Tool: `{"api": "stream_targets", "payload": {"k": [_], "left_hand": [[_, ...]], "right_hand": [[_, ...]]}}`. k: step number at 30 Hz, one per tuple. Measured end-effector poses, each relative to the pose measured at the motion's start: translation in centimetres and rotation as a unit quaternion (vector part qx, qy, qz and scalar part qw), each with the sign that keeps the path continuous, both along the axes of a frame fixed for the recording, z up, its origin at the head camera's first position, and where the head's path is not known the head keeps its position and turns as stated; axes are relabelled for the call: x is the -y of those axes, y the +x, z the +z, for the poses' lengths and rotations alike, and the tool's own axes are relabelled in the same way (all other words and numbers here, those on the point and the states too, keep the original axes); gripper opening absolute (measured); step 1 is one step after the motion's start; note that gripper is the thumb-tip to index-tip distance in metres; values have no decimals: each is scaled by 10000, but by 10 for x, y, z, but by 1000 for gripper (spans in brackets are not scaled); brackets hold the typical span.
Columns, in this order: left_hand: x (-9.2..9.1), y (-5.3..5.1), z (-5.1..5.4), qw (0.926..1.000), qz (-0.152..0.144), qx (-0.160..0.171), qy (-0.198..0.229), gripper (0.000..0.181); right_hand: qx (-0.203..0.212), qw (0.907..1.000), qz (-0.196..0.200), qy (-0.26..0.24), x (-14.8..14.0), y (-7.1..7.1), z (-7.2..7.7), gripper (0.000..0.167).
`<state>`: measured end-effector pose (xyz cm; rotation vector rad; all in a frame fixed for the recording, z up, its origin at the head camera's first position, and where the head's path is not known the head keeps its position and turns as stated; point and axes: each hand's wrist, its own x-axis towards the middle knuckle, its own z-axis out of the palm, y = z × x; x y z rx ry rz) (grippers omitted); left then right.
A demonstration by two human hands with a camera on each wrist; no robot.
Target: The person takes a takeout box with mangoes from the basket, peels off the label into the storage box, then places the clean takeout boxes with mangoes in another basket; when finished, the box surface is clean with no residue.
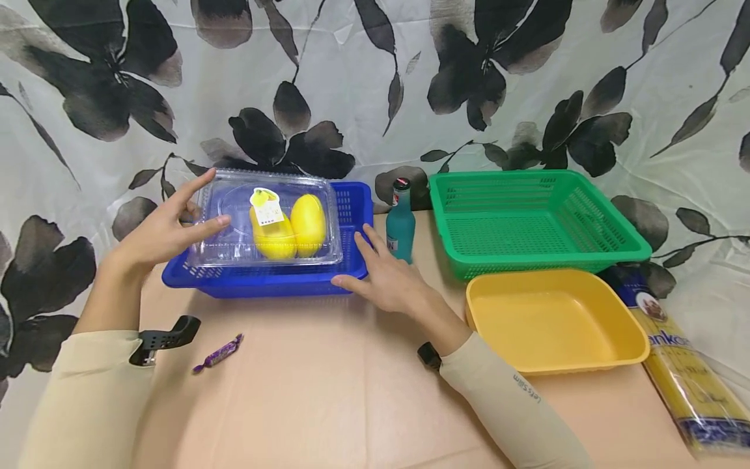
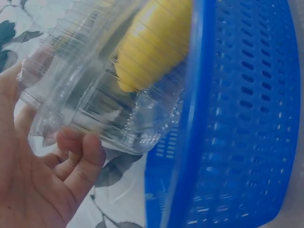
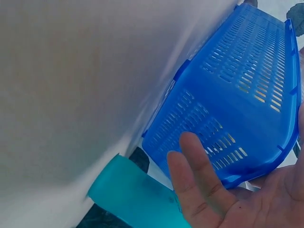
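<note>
One wrapped candy (image 1: 219, 354) lies nearest on the desk (image 1: 293, 391). Beyond, the right hand (image 1: 389, 277) has its grip spread beside the blue basket (image 1: 269, 286), perhaps to steady it; the left hand (image 1: 161, 228) pinches the clear container (image 1: 234, 198) over that basket, presumably supporting its overhanging end.

Clear container (image 1: 234, 195): fills most space between left hand (image 1: 157, 229) and right hand (image 1: 389, 279).
Teal bottle (image 1: 400, 225): blocks the way just beyond the right hand.
Yellow tray (image 1: 551, 326): obstructs sideways passage right of it.
Tabletop (image 1: 310, 384): open room nearside of both hands — wrapped candy (image 1: 219, 354) lies there, leftward.
</note>
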<state>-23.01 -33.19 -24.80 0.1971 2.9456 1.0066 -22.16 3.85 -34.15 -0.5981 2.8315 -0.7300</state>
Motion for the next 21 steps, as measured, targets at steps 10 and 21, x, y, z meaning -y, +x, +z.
{"api": "stream_targets", "payload": {"k": [10, 21], "left_hand": [[11, 12, 14, 9988, 215, -401, 184, 85], [17, 21, 31, 9964, 95, -449, 709, 83]], "right_hand": [[348, 9982, 368, -311, -6, -3, 7, 99], [615, 9914, 922, -695, -25, 17, 33, 100]]}}
